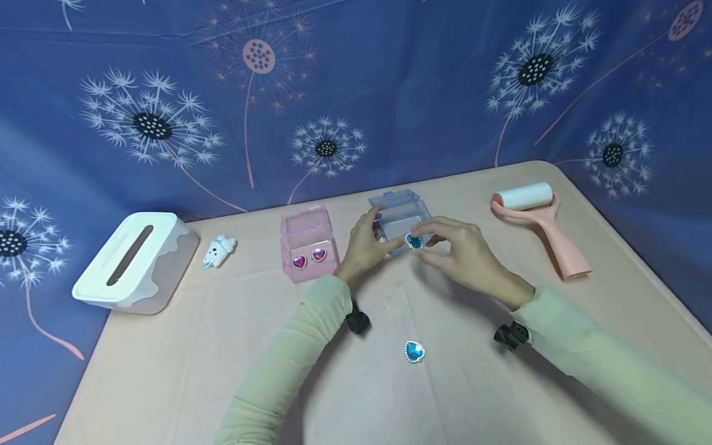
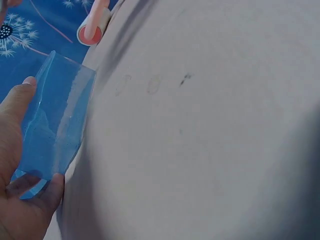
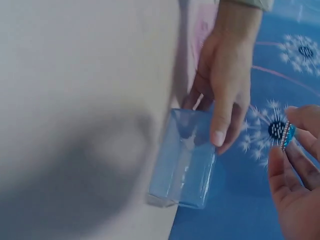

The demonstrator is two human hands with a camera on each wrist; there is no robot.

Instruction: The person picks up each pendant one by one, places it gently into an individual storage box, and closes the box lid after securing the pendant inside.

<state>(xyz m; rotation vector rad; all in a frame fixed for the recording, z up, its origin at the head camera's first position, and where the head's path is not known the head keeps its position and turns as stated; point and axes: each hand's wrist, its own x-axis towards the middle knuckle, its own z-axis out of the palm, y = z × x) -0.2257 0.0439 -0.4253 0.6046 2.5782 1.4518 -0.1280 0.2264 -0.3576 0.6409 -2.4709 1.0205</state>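
Observation:
My left hand [image 1: 364,242] grips the left side of a clear blue box [image 1: 402,213], whose lid stands open at the back. In the left wrist view, the thumb lies at the box's [image 2: 57,117] upper edge and other fingers at its lower end. Over the box's front right corner, my right hand [image 1: 466,256] pinches a blue heart-shaped gem [image 1: 414,241] with a beaded silver edge. The right wrist view shows this gem [image 3: 288,136] edge-on between thumb and fingertips, apart from the box. A matching blue heart gem [image 1: 414,351] lies on the table nearer the front.
Left of the blue box, an open pink box [image 1: 308,238] holds two pink heart gems [image 1: 309,258]. Farther left are a small plush toy [image 1: 219,251] and a white tissue box [image 1: 136,259]. A pink-handled lint roller [image 1: 542,222] lies at right. Behind the table [image 1: 356,395] hangs a blue dandelion-print cloth [image 1: 417,93].

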